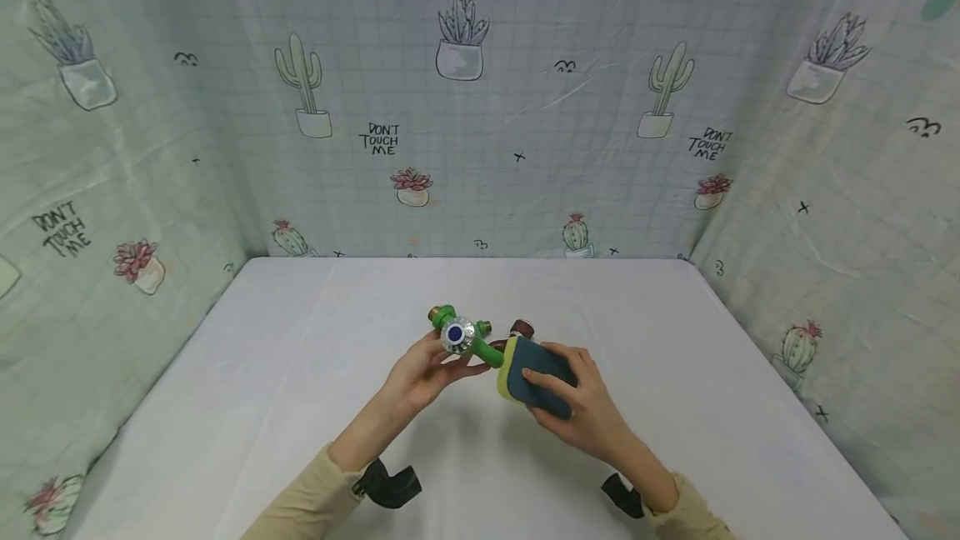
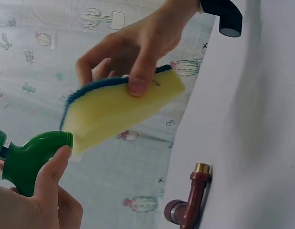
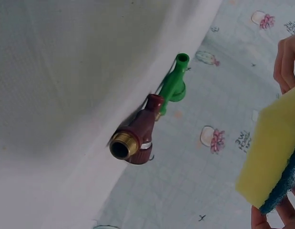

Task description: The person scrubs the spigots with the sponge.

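Observation:
My left hand (image 1: 423, 373) holds a green tap (image 2: 35, 152) with a round knob, blue at its centre in the head view. In the left wrist view, its thumb lies along the curved spout. A yellow sponge (image 2: 118, 112) with a dark blue scouring side is pinched in my right hand (image 1: 592, 407), thumb on one side and fingers on the other. One end of the sponge meets the mouth of the spout. On the table behind lies a maroon tap (image 3: 140, 129) with a brass threaded end. Beyond it is another green tap (image 3: 173, 86).
A white cloth-covered table (image 1: 675, 315) spreads beneath both hands. Fabric printed with potted cacti (image 1: 461, 40) hangs behind it and on both sides. Dark wrist mounts (image 1: 393, 486) are strapped at each sleeve cuff.

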`<state>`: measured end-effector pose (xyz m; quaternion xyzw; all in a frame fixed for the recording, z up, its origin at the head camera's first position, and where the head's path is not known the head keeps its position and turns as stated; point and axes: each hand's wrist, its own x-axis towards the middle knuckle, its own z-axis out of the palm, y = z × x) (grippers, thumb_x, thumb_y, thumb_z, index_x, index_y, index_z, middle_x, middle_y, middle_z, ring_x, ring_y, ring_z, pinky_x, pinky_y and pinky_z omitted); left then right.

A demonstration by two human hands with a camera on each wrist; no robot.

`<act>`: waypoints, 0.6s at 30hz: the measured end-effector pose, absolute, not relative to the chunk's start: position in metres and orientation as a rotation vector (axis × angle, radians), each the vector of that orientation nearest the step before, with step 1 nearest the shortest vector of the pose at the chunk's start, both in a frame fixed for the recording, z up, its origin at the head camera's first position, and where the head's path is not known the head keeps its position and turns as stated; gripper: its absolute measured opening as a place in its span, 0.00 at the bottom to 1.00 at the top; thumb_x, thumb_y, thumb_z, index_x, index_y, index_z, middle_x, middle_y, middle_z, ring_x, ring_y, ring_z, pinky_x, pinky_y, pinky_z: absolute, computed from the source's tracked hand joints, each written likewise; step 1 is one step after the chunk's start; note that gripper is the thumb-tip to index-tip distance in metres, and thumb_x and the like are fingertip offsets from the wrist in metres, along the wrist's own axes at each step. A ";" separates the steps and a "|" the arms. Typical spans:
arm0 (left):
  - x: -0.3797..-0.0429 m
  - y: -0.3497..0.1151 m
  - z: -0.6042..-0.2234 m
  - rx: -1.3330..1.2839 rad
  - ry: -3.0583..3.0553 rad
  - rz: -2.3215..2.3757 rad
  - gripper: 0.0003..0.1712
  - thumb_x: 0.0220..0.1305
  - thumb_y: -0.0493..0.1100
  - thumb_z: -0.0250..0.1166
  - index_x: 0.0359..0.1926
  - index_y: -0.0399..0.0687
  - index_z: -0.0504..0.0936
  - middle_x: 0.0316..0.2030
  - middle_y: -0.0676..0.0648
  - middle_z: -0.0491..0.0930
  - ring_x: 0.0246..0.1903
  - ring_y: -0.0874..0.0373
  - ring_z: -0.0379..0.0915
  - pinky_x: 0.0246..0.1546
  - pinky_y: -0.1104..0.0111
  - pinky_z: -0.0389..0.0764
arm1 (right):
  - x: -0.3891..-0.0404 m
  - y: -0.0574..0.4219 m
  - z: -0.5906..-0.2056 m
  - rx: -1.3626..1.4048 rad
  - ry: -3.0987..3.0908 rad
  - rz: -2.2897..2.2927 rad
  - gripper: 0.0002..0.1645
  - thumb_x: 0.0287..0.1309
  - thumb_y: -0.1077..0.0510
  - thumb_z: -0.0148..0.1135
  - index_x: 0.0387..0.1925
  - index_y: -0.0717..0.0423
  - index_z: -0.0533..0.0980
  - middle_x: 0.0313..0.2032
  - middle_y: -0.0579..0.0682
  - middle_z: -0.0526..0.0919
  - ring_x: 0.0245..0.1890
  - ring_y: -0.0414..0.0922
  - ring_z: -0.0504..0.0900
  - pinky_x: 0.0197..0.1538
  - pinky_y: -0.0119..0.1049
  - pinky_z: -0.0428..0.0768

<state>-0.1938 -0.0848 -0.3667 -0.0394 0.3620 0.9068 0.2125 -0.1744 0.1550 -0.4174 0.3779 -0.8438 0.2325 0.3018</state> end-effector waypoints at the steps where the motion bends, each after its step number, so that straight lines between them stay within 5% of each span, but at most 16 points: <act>1: -0.193 -0.085 -0.367 -0.119 0.991 2.519 0.31 0.65 0.29 0.42 0.67 0.51 0.49 0.64 0.35 0.51 0.49 0.52 0.65 0.55 0.42 0.59 | -0.175 0.155 -0.417 0.999 -2.226 0.637 0.22 0.51 0.41 0.59 0.48 0.41 0.75 0.55 0.58 0.67 0.51 0.50 0.64 0.43 0.49 0.74; 7: -0.193 -0.085 -0.371 -0.116 0.974 2.513 0.33 0.65 0.29 0.42 0.68 0.51 0.47 0.64 0.37 0.52 0.49 0.53 0.65 0.56 0.42 0.59 | -0.176 0.156 -0.414 1.035 -2.179 0.663 0.22 0.52 0.41 0.56 0.48 0.42 0.75 0.54 0.61 0.67 0.52 0.51 0.64 0.44 0.49 0.73; 13: -0.193 -0.082 -0.372 -0.069 1.070 2.484 0.32 0.64 0.27 0.42 0.67 0.46 0.47 0.64 0.37 0.54 0.60 0.44 0.57 0.56 0.43 0.60 | -0.174 0.158 -0.414 1.029 -2.151 0.699 0.22 0.53 0.41 0.55 0.48 0.43 0.75 0.54 0.61 0.67 0.52 0.51 0.64 0.42 0.47 0.75; 18: -0.191 -0.076 -0.378 -0.046 1.274 2.357 0.31 0.66 0.34 0.45 0.67 0.44 0.47 0.63 0.35 0.55 0.62 0.42 0.55 0.54 0.45 0.65 | -0.176 0.156 -0.410 1.068 -2.156 0.702 0.22 0.53 0.41 0.55 0.49 0.42 0.75 0.56 0.60 0.66 0.53 0.51 0.63 0.43 0.47 0.75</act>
